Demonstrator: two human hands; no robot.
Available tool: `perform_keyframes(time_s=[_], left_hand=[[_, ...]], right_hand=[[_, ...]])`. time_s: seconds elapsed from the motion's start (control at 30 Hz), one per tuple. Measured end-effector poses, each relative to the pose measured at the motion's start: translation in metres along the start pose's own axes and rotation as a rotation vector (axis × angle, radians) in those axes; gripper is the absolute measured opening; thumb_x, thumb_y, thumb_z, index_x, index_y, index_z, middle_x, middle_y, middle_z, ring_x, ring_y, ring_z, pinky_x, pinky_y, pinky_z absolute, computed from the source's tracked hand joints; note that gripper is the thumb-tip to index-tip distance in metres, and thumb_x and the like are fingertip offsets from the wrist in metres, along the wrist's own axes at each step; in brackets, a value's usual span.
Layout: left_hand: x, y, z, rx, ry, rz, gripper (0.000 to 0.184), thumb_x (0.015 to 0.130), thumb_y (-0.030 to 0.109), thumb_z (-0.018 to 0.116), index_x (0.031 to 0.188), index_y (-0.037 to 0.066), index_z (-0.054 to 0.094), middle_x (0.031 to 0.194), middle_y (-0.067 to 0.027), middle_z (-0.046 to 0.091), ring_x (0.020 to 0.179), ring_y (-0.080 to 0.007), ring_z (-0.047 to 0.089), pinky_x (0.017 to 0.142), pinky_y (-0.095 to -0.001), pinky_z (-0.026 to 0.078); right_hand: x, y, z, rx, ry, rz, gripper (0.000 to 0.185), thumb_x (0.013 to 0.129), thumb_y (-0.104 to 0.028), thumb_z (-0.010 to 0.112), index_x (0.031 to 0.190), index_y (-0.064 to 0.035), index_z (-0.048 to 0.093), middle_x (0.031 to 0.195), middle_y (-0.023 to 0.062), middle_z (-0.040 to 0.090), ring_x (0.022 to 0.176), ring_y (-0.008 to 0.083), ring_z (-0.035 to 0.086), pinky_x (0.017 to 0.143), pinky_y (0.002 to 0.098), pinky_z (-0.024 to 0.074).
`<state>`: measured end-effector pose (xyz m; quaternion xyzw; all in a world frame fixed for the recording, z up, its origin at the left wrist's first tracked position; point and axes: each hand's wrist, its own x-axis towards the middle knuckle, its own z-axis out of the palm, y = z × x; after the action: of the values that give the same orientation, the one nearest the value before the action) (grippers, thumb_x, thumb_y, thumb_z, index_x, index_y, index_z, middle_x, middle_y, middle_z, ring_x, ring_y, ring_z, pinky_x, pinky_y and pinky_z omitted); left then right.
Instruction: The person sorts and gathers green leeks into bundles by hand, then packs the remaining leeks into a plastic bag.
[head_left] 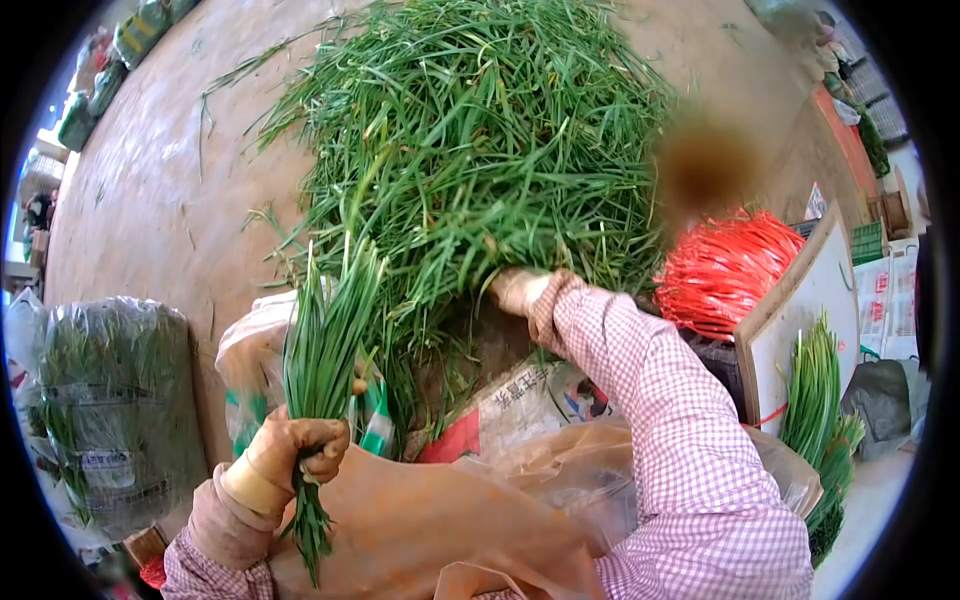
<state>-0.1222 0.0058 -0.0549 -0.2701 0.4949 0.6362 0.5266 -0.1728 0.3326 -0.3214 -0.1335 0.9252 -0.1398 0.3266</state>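
Note:
My left hand (298,447), in a tan glove, is closed around a bunch of garlic chives (325,365). The bunch stands nearly upright, cut ends up and leaf tips hanging below my fist. My right arm, in a checked sleeve, stretches forward to a large loose heap of garlic chives (470,150). Only the back of my right hand (515,291) and its wrist show at the heap's near edge. Leaves hide its fingers, so I cannot tell what they hold.
Red plastic ties (722,272) lie in a big bundle right of the heap, beside a white board (805,315). More bundled chives (812,400) stand at the right. A plastic-wrapped bale of greens (115,410) stands at the left. A brown apron (400,520) covers my lap.

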Motion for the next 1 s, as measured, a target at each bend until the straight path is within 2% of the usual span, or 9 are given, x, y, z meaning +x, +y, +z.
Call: perform_keyframes(time_s=[0.23,0.43,0.53,0.63,0.67,0.77,0.87,0.93,1.0], left_hand=[[-0.005,0.016,-0.009,-0.098,0.159,0.077,0.054,0.084,-0.002,0.051,0.136,0.008,0.042,0.06,-0.0029,0.042,0.042,-0.0074,0.03,0.041,-0.0225,0.022],[0.007,0.011,-0.03,-0.282,0.155,0.152,0.051,0.091,0.011,0.05,0.14,0.01,0.038,0.065,-0.001,0.04,0.043,-0.0064,0.028,0.041,-0.0216,0.024],[0.01,0.018,-0.026,-0.274,0.094,0.214,0.052,0.089,0.009,0.051,0.139,0.01,0.039,0.064,-0.0017,0.042,0.042,-0.0069,0.029,0.041,-0.0219,0.024],[0.01,0.026,-0.029,-0.218,0.037,0.268,0.057,0.089,0.009,0.05,0.143,0.016,0.032,0.065,-0.002,0.042,0.04,-0.0073,0.029,0.039,-0.0246,0.026],[0.01,0.026,-0.028,-0.232,0.023,0.268,0.057,0.089,0.009,0.051,0.142,0.016,0.033,0.066,-0.0027,0.043,0.039,-0.0075,0.028,0.039,-0.025,0.025],[0.009,0.024,-0.022,-0.205,0.023,0.249,0.056,0.087,0.008,0.052,0.14,0.014,0.036,0.065,-0.003,0.044,0.038,-0.0081,0.029,0.039,-0.0252,0.025],[0.009,0.017,-0.013,-0.204,0.101,0.16,0.042,0.088,0.005,0.054,0.129,0.008,0.046,0.063,-0.0032,0.045,0.041,-0.0077,0.032,0.04,-0.0222,0.026],[0.011,0.016,-0.016,-0.156,0.1,0.114,0.047,0.087,0.005,0.052,0.133,0.01,0.044,0.063,-0.003,0.044,0.041,-0.0079,0.031,0.041,-0.0232,0.025],[0.009,0.018,-0.01,-0.098,0.099,0.08,0.045,0.087,0.004,0.049,0.132,0.01,0.045,0.061,-0.0016,0.041,0.042,-0.0077,0.03,0.042,-0.0235,0.023]], right_hand=[[0.039,0.026,-0.183,-0.232,0.239,0.11,0.039,0.089,-0.018,0.05,0.126,-0.0062,0.056,0.124,0.0164,0.059,0.11,0.0318,0.058,0.097,0.041,0.0443],[0.032,-0.011,-0.324,-0.293,0.367,0.261,0.039,0.088,-0.014,0.051,0.126,-0.0066,0.056,0.123,0.0152,0.06,0.109,0.0311,0.059,0.097,0.0408,0.0445],[0.035,-0.053,-0.271,-0.768,0.456,0.21,0.02,0.087,-0.01,0.055,0.105,-0.009,0.064,0.098,0.0101,0.066,0.094,0.0253,0.064,0.086,0.0432,0.047],[0.016,-0.116,-0.136,-0.763,-0.002,-0.355,0.013,0.08,-0.011,0.059,0.09,-0.0083,0.068,0.084,0.0098,0.064,0.081,0.0246,0.06,0.081,0.0462,0.0504],[0.03,-0.119,-0.028,-0.702,0.253,-0.638,0.012,0.077,-0.013,0.061,0.087,-0.0097,0.067,0.08,0.01,0.062,0.079,0.0282,0.06,0.083,0.0495,0.0501],[-0.031,-0.179,-0.002,-0.356,0.066,-0.837,0.014,0.077,-0.021,0.057,0.087,-0.014,0.063,0.101,0.011,0.059,0.102,0.0326,0.054,0.095,0.0642,0.0375],[-0.032,-0.193,-0.027,-0.431,-0.236,-0.807,0.033,0.077,-0.026,0.059,0.109,-0.0217,0.058,0.12,0.0121,0.051,0.123,0.0364,0.039,0.104,0.0683,0.0221],[-0.006,-0.166,-0.005,-0.401,-0.134,-0.743,0.042,0.078,-0.026,0.06,0.119,-0.025,0.056,0.127,0.011,0.048,0.132,0.0369,0.033,0.107,0.0704,0.0151],[0.04,-0.13,-0.022,-0.559,-0.164,-0.414,0.043,0.083,-0.021,0.059,0.126,-0.0249,0.055,0.131,0.0081,0.048,0.135,0.0336,0.03,0.109,0.0678,0.0183]])
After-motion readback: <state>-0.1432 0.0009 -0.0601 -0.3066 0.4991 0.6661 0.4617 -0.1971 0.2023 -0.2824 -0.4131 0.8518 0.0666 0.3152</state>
